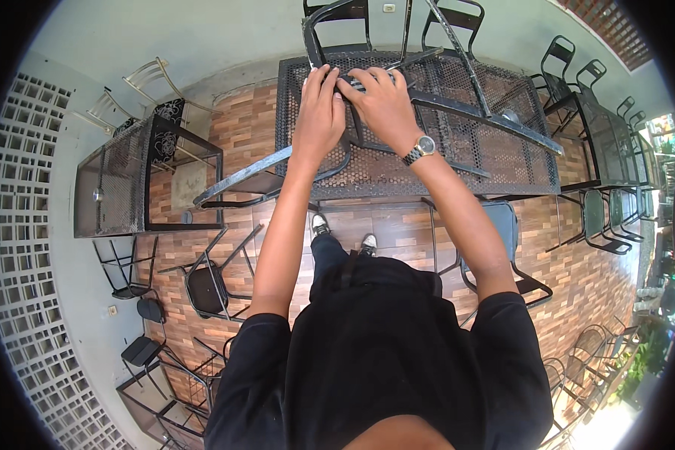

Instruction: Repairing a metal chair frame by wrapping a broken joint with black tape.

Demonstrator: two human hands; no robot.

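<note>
A worn black metal frame (517,132), like that of a chair with no seat, lies on its side across a black perforated metal table (397,177). Its bent bars spread out past the table's near edge on the left. My left hand (320,116) bends its fingers over a dark bar near the table's far left part. Close beside it, my right hand (386,109), with a watch (426,145) on the wrist, curls over the same joint of bars. The fingertips cover whatever lies right at that joint.
Another perforated table (120,180) stands at the left, with pale metal chairs (151,75) behind it. A dark stool (207,291) lies tipped on the tiled floor. A blue-grey chair (500,225) stands at my right, and more chairs (594,214) line the far right.
</note>
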